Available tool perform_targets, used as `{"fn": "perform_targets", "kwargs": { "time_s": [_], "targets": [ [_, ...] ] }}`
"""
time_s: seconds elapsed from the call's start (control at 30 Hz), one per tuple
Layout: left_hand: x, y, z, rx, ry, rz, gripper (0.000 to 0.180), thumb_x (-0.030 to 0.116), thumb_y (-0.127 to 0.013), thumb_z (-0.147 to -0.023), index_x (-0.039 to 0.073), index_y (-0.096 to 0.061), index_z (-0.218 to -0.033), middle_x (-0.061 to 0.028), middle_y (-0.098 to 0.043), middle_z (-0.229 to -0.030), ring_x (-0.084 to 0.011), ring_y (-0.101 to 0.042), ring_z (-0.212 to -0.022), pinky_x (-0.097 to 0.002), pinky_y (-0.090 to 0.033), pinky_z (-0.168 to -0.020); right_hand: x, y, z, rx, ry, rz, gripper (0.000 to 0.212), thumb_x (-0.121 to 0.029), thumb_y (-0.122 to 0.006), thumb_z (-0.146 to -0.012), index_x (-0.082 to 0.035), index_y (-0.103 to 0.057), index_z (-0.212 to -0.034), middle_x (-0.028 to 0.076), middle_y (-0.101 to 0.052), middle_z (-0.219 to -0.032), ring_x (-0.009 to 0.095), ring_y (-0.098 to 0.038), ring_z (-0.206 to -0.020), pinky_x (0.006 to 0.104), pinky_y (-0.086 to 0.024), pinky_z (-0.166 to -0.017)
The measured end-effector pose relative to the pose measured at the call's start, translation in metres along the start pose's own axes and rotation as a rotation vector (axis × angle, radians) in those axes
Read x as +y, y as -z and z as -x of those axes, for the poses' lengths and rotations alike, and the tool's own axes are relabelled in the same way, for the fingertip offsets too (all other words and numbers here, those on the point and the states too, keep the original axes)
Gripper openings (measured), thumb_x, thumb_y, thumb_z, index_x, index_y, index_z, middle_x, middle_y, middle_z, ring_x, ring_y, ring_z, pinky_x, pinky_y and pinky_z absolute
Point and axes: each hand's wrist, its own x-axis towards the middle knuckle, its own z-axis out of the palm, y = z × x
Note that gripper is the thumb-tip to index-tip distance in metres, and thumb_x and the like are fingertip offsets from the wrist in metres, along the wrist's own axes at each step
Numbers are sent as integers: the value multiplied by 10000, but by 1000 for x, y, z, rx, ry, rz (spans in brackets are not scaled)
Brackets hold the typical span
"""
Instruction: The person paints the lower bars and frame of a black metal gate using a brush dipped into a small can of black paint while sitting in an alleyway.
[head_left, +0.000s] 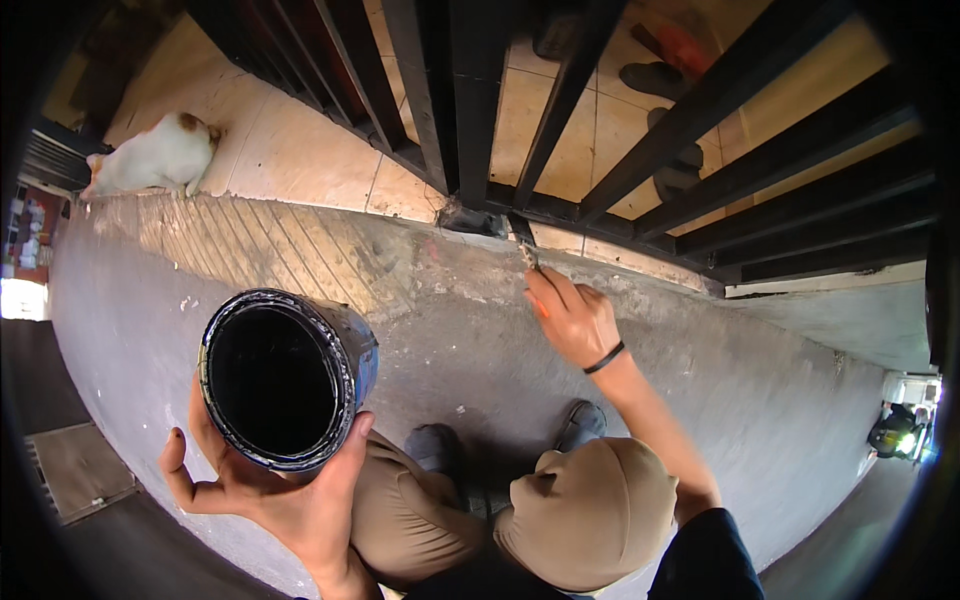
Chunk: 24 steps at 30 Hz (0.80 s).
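Observation:
My left hand grips a round paint can from below, tilted so its opening faces up toward me. Black paint fills what shows of the inside, and dried drips coat the rim. My right hand, with a black band on its wrist, is closed around a small paintbrush; a bit of orange handle shows at the palm. The brush's dark tip points at the foot of the black metal gate, close to its bottom rail. Whether the bristles touch the metal, I cannot tell.
A white cat with brown patches lies on the tiled floor at the far left. Behind the bars are a person's dark shoes. Grey concrete with a grooved ramp lies before my knees. A motorcycle stands far right.

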Motion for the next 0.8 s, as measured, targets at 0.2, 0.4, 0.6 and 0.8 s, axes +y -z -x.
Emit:
{"fn": "perform_targets", "kwargs": {
  "time_s": [0.2,0.4,0.6,0.8],
  "targets": [
    [1,7,0,-21,-38,-36,1393,84,-1056,-567,130,-83,-1562,-256,-442,-1574,-376,-567,-1387,-495,-481,-1244,54,43,55,-53,-32,184,363,-172,-826,-928,-104,-694,-1259,102,-757,-1098,245,-737,-684,347,-621,-611],
    [5,1,1,-40,-48,-76,1388,87,-1057,-579,121,-82,-1565,-257,-447,-1576,-373,-565,-1388,-499,-484,-1239,29,31,60,-74,4,152,416,-125,-820,-876,-84,-693,-1270,109,-732,-1149,237,-733,-733,346,-610,-616],
    [6,-8,3,-22,-7,-12,1396,62,-1053,-568,122,-82,-1568,-244,-454,-1571,-359,-577,-1368,-487,-484,-1245,20,3,15,-24,91,24,406,-126,-813,-880,-79,-692,-1265,108,-735,-1165,233,-736,-734,355,-612,-660],
    [9,4,2,-18,-30,-49,1402,71,-1055,-556,123,-85,-1567,-239,-460,-1566,-356,-579,-1368,-480,-488,-1242,30,61,37,46,-142,107,336,-68,-823,-888,-86,-732,-1211,87,-768,-1057,260,-757,-740,366,-627,-664]
  ]
}}
